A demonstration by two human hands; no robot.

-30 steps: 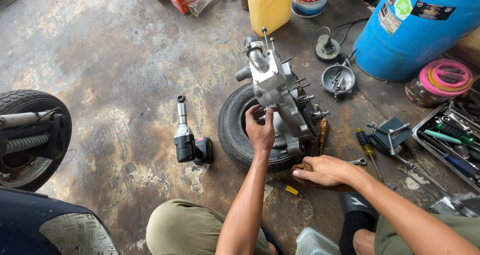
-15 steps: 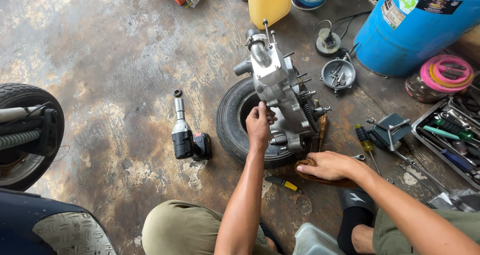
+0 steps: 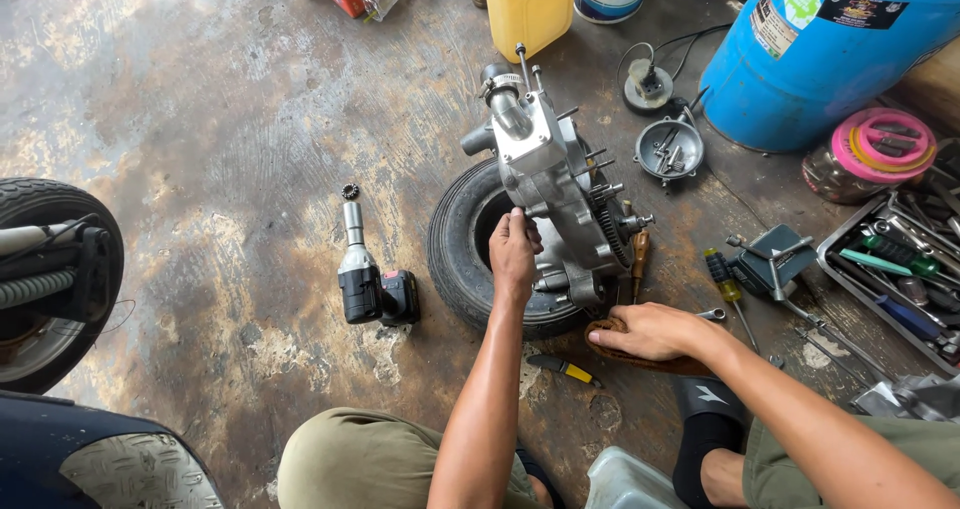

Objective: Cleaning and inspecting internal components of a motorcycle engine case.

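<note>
Stained, oil-marked concrete floor (image 3: pixel 200 119), workshop setting, viewed from above by a seated person. Centre: a small black tyre (image 3: pixel 455 259) lies flat on the floor, and a grey metal engine crankcase (image 3: pixel 550 184) stands upright on it, studs and a toothed gear showing on its right side. Left hand (image 3: pixel 515 254) is up against the lower left edge of the crankcase, fingers curled closed on the casing there. Right hand (image 3: pixel 650 331) lies palm down on a brown rag (image 3: pixel 640 359) on the floor just right of the tyre, fingers extended and nearly flat, gripping nothing that can be seen. A cordless impact wrench (image 3: pixel 365 274) lies on the floor left of the tyre, well apart from both hands. A yellow-handled screwdriver (image 3: pixel 565 369) lies just below the tyre, near the left forearm. Right side: a second screwdriver (image 3: pixel 725 279), a tray of hand tools (image 3: pixel 890 269), a blue drum (image 3: pixel 830 49). A yellow jerrycan (image 3: pixel 528 7) stands beyond the crankcase. Round metal dish of small parts (image 3: pixel 668 151) near the drum. A wheel (image 3: pixel 45 279) at the left edge.
</note>
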